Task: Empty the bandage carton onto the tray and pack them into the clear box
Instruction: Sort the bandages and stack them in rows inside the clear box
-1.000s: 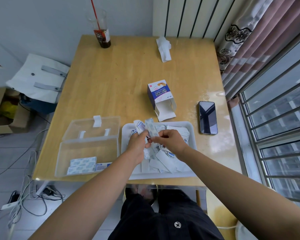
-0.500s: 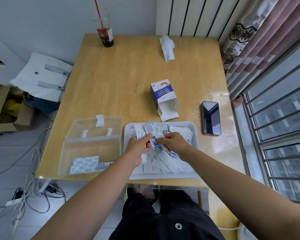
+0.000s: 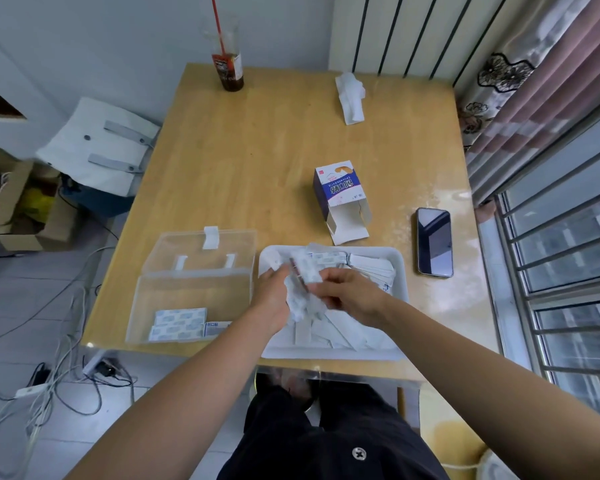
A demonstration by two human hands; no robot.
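Observation:
A white tray (image 3: 400, 268) at the table's near edge holds a heap of loose white bandages (image 3: 371, 268). Over it my left hand (image 3: 274, 292) and my right hand (image 3: 352, 296) together grip a small bunch of bandages (image 3: 303, 282), blurred by motion. Left of the tray stands the clear box (image 3: 187, 296) with its lid folded back; a few bandages (image 3: 179, 323) lie flat at its near end. The opened blue-and-white bandage carton (image 3: 340, 195) lies on its side just beyond the tray, mouth toward me.
A black phone (image 3: 434, 242) lies right of the tray. At the table's far side are a cup with a red straw (image 3: 227, 69) and a crumpled tissue (image 3: 351, 93). Cables and a cardboard box sit on the floor at left; a window grille at right.
Both hands have dropped a little toward the tray and drawn closer together around the bunch of bandages. The carton, box and phone stay put.

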